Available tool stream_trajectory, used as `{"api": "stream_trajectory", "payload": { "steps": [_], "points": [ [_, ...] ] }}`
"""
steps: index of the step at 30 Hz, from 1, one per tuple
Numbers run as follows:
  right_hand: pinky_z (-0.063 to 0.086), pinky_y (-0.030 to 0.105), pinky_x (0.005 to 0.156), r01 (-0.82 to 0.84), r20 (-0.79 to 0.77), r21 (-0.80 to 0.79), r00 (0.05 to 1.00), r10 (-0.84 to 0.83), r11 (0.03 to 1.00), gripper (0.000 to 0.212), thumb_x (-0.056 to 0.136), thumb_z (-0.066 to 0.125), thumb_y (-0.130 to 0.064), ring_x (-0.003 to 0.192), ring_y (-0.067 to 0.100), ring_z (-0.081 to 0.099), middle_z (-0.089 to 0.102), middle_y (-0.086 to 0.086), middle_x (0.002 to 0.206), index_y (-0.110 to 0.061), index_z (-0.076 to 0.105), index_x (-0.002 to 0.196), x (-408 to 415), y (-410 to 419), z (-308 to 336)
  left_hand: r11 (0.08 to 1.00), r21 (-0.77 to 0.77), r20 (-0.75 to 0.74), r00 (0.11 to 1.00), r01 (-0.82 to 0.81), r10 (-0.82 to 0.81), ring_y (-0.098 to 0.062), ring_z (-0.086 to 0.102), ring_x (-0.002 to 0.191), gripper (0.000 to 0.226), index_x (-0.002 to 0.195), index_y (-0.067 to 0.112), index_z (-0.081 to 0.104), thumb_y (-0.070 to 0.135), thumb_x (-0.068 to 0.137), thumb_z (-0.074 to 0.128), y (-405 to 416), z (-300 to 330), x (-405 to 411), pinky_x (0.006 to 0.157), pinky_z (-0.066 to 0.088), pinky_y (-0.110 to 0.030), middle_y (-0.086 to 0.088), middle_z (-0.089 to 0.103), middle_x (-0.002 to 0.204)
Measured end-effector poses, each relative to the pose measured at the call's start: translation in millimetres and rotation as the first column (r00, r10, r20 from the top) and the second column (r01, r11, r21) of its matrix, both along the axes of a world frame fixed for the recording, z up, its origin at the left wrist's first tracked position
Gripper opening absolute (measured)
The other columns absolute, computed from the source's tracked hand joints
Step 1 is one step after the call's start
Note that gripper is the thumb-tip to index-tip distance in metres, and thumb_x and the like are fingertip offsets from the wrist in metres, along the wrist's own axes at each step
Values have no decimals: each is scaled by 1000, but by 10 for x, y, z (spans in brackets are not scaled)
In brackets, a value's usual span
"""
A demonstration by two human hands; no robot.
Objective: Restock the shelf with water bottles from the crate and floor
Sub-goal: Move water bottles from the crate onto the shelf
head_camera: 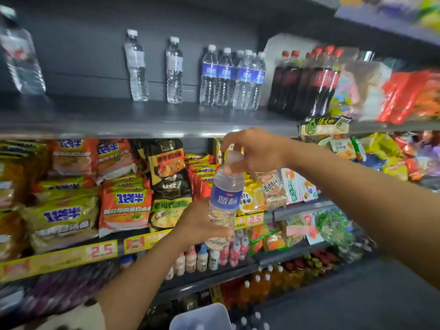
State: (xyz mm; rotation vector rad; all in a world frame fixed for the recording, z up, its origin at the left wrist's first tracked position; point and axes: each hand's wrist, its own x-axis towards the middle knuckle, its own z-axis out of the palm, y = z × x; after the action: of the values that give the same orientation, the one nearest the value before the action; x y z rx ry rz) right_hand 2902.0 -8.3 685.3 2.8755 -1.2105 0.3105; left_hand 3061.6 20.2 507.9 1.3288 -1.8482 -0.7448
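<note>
- Bottle [226, 201] sits mid-air below the shelf [142, 120], at 6 o'clock from the blue-labelled row [233, 77].
- Our left hand [202, 225] grips its base; right hand [257, 151] pinches the cap.
- We judge it full, heavy, slick, thin-walled: hold the ribbed body.

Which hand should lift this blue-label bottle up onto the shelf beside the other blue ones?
Probably the left hand: it grips the bottle around its lower body, while the right hand only pinches the cap. The blue-label bottles stand straight above, with bare shelf to their left.
</note>
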Motion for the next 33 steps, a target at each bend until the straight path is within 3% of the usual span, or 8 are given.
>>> {"api": "stream_trajectory", "payload": {
  "steps": [3, 6, 8, 14, 18, 23, 28, 33],
  "points": [
    [35, 22, 62, 21, 8, -86, 1000, -20, 996, 26, 85, 70, -31, 74, 12, 50, 51, -10, 77, -14, 65, 104, -33, 69, 373, 998, -59, 31, 999, -25, 27, -1, 68, 80, 40, 86, 41, 66, 46, 50, 85, -38, 438, -56, 80, 57, -37, 17, 72, 85],
    [36, 19, 55, 42, 43, -113, 998, -37, 993, 18, 87, 67, -26, 60, 3, 50, 49, -13, 66, -12, 66, 99, -99, 82, 827, 996, -88, 66, 997, -34, 40, -1, 68, 77, 40, 87, 34, 69, 42, 54, 89, -106, 902, -121, 76, 56, -30, 17, 72, 83],
    [40, 17, 51, 64, 83, -139, 995, -52, 988, 18, 88, 67, -24, 55, 9, 56, 55, -8, 61, -9, 67, 96, -144, 29, 1125, 995, -99, 58, 998, -14, 20, -1, 68, 80, 45, 94, 29, 69, 40, 56, 90, -195, 1200, -162, 77, 55, -27, 15, 73, 87],
    [48, 27, 59, 65, 180, -278, 984, -14, 958, 18, 87, 65, -21, 61, 19, 60, 63, 5, 73, -6, 67, 97, -280, -470, 1743, 985, -174, 72, 997, -12, 25, 2, 67, 85, 45, 96, 27, 67, 34, 59, 91, -688, 1946, -299, 78, 50, -16, 16, 72, 91],
    [49, 37, 76, 58, 198, -388, 980, 22, 920, 20, 89, 61, -21, 78, 20, 58, 64, 7, 90, -6, 67, 100, -336, -1109, 2030, 981, -188, 29, 998, -42, 48, -6, 70, 86, 44, 98, 23, 69, 29, 60, 91, -1272, 2305, -370, 85, 53, -25, 9, 75, 92],
    [39, 26, 76, 12, 185, -475, 979, 87, 880, 23, 90, 58, -21, 100, 26, 58, 66, 11, 106, -6, 66, 106, -338, -1954, 2172, 980, -186, -27, 997, -71, 67, 16, 58, 57, 40, 102, 22, 66, 18, 68, 86, -2060, 2495, -454, 51, 42, -3, 17, 66, 80],
    [40, 27, 78, -22, 117, -466, 989, 87, 885, 25, 89, 57, -20, 103, 28, 58, 66, 15, 109, -5, 67, 107, -292, -2805, 2094, 987, -109, -22, 993, -115, 114, 5, 62, 82, 37, 105, 26, 65, 21, 73, 83, -2848, 2385, -496, 56, 43, -7, 16, 69, 95],
    [42, 31, 73, -14, 106, -400, 993, 61, 916, 26, 86, 57, -21, 86, 28, 58, 66, 18, 93, 0, 68, 97, -227, -3514, 1946, 985, -42, -28, 985, -169, 168, -2, 65, 79, 38, 108, 21, 66, 19, 74, 83, -3465, 2199, -500, 56, 47, -11, 11, 70, 89]
  ]
}}
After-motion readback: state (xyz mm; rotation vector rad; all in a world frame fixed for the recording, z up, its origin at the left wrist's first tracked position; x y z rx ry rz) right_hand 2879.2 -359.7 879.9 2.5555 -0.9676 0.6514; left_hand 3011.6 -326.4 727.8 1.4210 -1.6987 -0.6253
